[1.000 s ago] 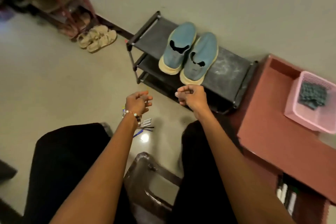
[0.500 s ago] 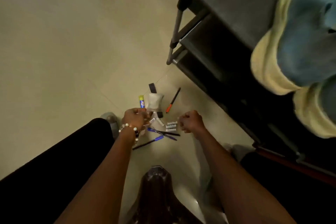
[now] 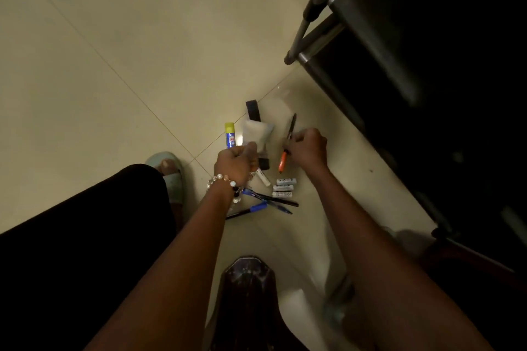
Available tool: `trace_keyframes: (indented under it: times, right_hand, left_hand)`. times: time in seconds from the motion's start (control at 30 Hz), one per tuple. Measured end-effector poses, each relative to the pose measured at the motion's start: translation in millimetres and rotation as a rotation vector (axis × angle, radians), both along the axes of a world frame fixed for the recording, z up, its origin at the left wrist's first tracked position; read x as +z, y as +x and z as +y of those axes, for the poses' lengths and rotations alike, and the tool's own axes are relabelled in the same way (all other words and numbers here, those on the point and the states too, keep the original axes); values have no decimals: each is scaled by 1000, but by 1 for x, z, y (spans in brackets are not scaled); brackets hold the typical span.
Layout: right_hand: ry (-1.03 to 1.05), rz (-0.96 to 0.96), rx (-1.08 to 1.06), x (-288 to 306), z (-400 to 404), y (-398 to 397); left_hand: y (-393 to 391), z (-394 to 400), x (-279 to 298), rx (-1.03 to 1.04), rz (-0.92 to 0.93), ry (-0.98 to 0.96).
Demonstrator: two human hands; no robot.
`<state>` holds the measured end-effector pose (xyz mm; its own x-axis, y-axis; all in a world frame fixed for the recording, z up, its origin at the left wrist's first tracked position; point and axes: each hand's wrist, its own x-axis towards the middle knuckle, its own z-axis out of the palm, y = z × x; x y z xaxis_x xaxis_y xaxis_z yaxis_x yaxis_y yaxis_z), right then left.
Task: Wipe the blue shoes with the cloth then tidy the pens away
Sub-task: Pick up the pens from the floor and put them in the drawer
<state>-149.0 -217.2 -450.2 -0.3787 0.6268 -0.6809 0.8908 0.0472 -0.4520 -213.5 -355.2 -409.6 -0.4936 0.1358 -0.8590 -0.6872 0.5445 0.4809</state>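
Several pens lie on the tiled floor between my knees. My right hand (image 3: 308,148) pinches an orange and black pen (image 3: 282,161) that angles up off the floor. My left hand (image 3: 236,164) is curled at the near end of a small white pouch (image 3: 258,129), with the thumb on it. Two blue-capped pens (image 3: 258,207) and a dark pen (image 3: 281,202) lie crossed just below my left wrist. The blue shoes and the cloth are out of view.
A blue and yellow glue stick (image 3: 229,135) lies left of the pouch, with a black strap (image 3: 252,110) behind it. Three small white tubes (image 3: 283,187) sit near the pens. The dark shoe rack (image 3: 399,65) fills the right side. A brown stool (image 3: 248,293) is under me.
The view dropped from the shoes on the rack to the floor. My right hand moved forward and took hold of the orange pen. My left hand shifted onto the pouch.
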Motion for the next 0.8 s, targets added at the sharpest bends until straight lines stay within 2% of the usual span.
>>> trace_keyframes:
  times: [0.1,0.17,0.23,0.27,0.37,0.43,0.53,0.7,0.8]
  right_hand:
    - [-227,150,160,43,-30,26]
    - [-332,196,113,53,-51,46]
    - [-214,165,-27,43,-70,61]
    - [-104,107,-3,34,-77,66]
    - [167,-21,459,13,-102,71]
    - [337,-94,725,0,-112,67]
    - [482,-124,869,-7,-111,57]
    - [539,15,869,9,-104,60]
    - [610,247,808,35,-107,78]
  left_hand:
    - [6,3,4,-174,-93,20]
    - [17,-2,5,-172,-42,-18]
    - [27,-14,6,12,-42,-60]
    - [30,-22,6,101,-20,-108]
    - [28,-48,1,62,121,-285]
    - [26,-60,-2,63,122,-294]
    - [26,-67,-4,127,8,-248]
    - [27,-59,-6,210,-132,-175]
    - [24,-53,5,79,-296,-193]
